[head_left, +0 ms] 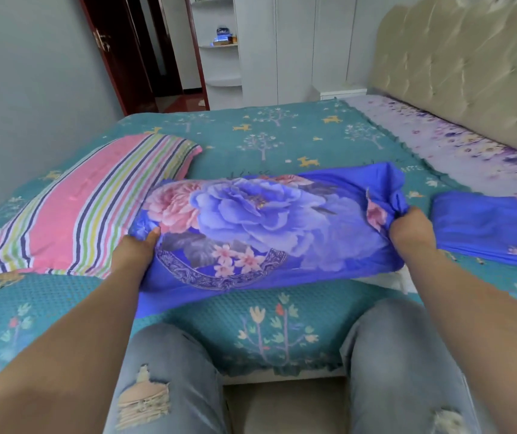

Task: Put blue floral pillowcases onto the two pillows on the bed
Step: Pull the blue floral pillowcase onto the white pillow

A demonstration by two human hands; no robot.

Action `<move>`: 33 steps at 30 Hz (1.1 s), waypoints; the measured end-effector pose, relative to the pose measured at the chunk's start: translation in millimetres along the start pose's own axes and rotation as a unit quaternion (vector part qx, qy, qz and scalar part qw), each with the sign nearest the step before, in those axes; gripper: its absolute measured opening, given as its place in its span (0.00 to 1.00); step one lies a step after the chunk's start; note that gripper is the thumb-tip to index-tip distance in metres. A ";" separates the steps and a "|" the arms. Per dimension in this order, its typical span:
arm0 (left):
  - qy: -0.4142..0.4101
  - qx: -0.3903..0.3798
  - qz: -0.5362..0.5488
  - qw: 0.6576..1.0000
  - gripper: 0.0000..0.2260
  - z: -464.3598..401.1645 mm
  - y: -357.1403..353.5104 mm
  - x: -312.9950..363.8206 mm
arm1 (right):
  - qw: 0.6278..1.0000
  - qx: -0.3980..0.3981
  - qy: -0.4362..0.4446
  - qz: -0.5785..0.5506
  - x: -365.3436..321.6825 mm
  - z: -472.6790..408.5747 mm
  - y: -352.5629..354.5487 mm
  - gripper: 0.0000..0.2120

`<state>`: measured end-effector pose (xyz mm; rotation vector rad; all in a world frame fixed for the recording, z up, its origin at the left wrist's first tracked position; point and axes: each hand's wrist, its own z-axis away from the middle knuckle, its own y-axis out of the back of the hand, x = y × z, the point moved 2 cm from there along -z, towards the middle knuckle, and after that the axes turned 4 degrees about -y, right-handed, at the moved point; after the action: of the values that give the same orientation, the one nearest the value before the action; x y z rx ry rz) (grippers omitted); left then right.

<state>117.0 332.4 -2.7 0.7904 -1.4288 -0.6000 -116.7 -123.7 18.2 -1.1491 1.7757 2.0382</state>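
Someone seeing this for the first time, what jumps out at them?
First, the bright blue pillowcase printed with big flowers, mid-frame over the teal bedspread, gripped at its ends by the left hand and right hand. Then the pink striped pillow to its left.

Blue floral pillowcase (260, 227), pink striped pillow (88, 202), teal tree-and-deer bedspread (282, 130), plain blue folded pillowcase (482, 230)
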 end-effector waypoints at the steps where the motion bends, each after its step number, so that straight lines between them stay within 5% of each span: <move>1: 0.024 -0.005 -0.009 1.000 0.34 2.0 -2.8 -3.6 | 1.000 -0.008 -0.007 0.018 2.1 1.1 -6.2 0.15; 4: 0.012 0.072 -0.118 0.990 0.33 10.7 2.9 -5.9 | 0.998 -0.016 0.007 0.057 -10.9 -1.4 -11.8 0.24; 9: -0.223 0.096 -0.127 0.962 0.19 21.7 -11.2 52.0 | 0.983 0.090 0.153 0.041 -73.9 5.2 -16.5 0.35; 15: -0.292 0.003 -0.179 0.940 0.25 30.3 -48.7 101.5 | 0.964 -0.079 0.174 0.186 -104.9 3.6 -53.6 0.47; 21: -0.273 0.016 -0.146 0.951 0.25 13.0 -53.0 117.9 | 0.943 -0.119 0.234 0.206 -101.7 -29.6 -46.8 0.24; 24: -0.235 -0.022 -0.181 0.955 0.25 -1.3 -62.7 115.6 | 0.971 -0.050 0.166 0.166 -76.3 -57.2 -27.2 0.22; 28: -0.169 -0.122 -0.255 0.944 0.28 -15.4 -74.9 102.4 | 0.973 -0.075 0.076 0.205 -38.3 -71.5 -35.9 0.23; 33: -0.218 -0.089 -0.243 0.941 0.24 -25.9 -77.8 119.5 | 0.941 0.015 0.135 0.311 -66.8 -63.6 -58.6 0.20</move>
<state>158.9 194.4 12.4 0.9061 -1.5498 -1.3344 -9.5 -144.7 19.9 -0.9740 2.5589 2.2304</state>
